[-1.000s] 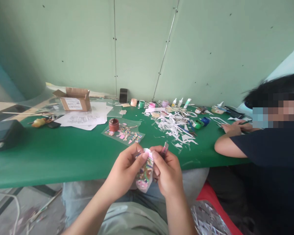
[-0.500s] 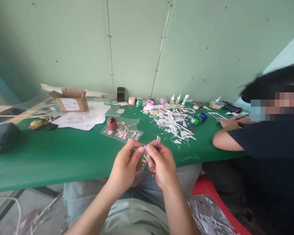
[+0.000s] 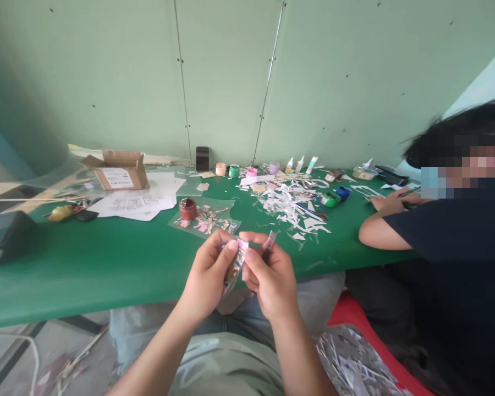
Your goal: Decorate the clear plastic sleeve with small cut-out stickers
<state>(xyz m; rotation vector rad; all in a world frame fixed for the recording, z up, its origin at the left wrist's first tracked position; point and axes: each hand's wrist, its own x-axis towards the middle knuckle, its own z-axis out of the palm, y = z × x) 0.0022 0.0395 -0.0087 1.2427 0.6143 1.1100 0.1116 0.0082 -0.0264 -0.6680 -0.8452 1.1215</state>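
A small clear sheet covered with colourful bits and a pink patch (image 3: 236, 260) is held in front of my body. My left hand (image 3: 208, 269) pinches it from the left, thumb on top. My right hand (image 3: 274, 275) is closed at its right edge and also holds a slim pink-and-dark tool (image 3: 269, 246), which sticks up between the fingers. Just beyond my hands, a clear sheet with pastel scraps (image 3: 209, 221) lies on the green table (image 3: 107, 264), and a red-brown paint jar (image 3: 187, 209) stands on it.
White paper scraps (image 3: 291, 201) pile up at the middle right. Paint jars and glue bottles (image 3: 300, 165) line the back. An open cardboard box (image 3: 124, 177) stands on printed papers at the left. A person in a dark shirt (image 3: 470, 236) works at the right.
The sheet has turned in my hands, so more of its pink patch shows. My right index finger has lifted and straightened, and the slim tool leans further right.
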